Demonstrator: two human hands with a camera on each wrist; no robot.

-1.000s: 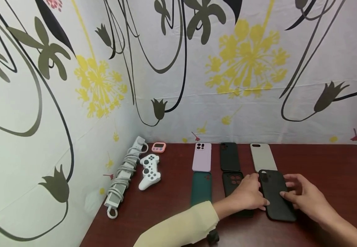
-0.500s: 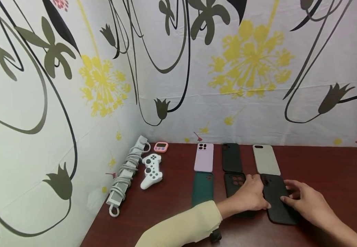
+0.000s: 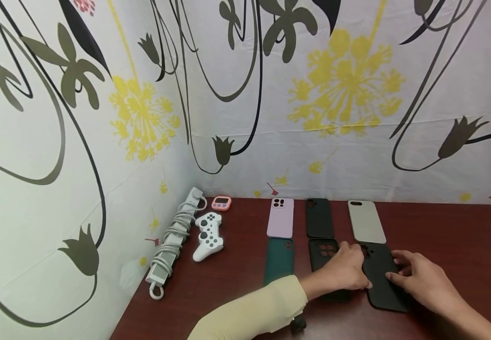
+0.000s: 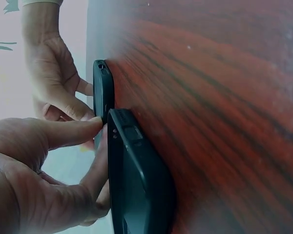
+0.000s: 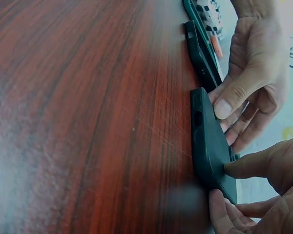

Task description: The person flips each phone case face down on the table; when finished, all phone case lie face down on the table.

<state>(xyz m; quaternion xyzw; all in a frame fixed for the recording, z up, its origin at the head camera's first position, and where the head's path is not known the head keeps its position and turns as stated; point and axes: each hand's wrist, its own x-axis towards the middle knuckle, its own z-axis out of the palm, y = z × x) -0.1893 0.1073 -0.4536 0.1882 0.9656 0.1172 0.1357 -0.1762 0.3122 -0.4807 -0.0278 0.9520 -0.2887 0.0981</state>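
A black phone case (image 3: pixel 385 279) lies on the table, its top edge against the lower edge of a beige phone case (image 3: pixel 366 221). My left hand (image 3: pixel 342 270) holds its left edge, thumb on the back. From the other side my right hand (image 3: pixel 426 282) grips the right edge, with the thumb on its back and fingers along the side. In the right wrist view the held case (image 5: pixel 210 146) sits flat on the wood between both hands. Partly hidden under my left hand is another black case (image 3: pixel 323 249) with a square camera cutout.
A lilac case (image 3: pixel 280 218), a black case (image 3: pixel 319 218) and a green case (image 3: pixel 278 262) complete two rows. Further left lie a white game controller (image 3: pixel 208 236), a pink timer (image 3: pixel 221 203) and a cord-wrapped power strip (image 3: pixel 173 241). Patterned fabric (image 3: pixel 245 108) hangs behind the table.
Both hands have lowered the black phone case and drawn it slightly nearer, so it no longer overlaps the beige case. Over the last half second it has barely moved.
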